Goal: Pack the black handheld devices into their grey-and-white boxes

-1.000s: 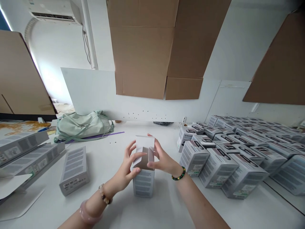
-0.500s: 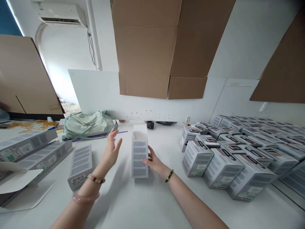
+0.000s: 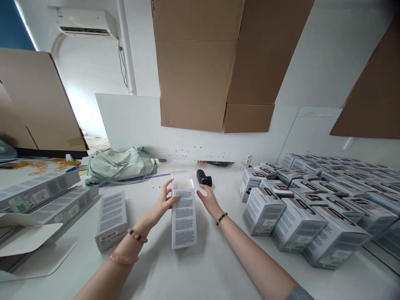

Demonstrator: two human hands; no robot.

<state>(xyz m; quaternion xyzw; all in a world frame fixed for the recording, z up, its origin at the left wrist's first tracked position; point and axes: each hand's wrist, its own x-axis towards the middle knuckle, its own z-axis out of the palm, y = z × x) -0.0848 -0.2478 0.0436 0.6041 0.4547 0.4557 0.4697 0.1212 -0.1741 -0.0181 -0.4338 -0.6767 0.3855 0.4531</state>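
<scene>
An upright grey-and-white cardboard box [image 3: 184, 223], printed with blocks of small text, stands in front of me with its top end open. My left hand [image 3: 162, 204] grips its upper left side, thumb on the printed face and fingers around the far edge. Close by the box's upper right edge is my right hand [image 3: 209, 202], fingers apart and holding nothing. Whether a fingertip still touches the box, I cannot tell. Beyond the box lies a small black device [image 3: 204, 178]. To the left rests a closed grey box [image 3: 111, 221] of the same kind.
Many packed boxes [image 3: 296, 223] stand in rows on the right. Flat cartons [image 3: 62, 204] and an open white-flapped carton [image 3: 34, 241] lie at far left. A pale green bag [image 3: 120, 162] sits at the back left, near a white wall panel [image 3: 131, 121].
My left hand has moved right and taken hold of the box's upper side. The right hand has loosened from the box. The box has come slightly nearer, and the black device shows more fully.
</scene>
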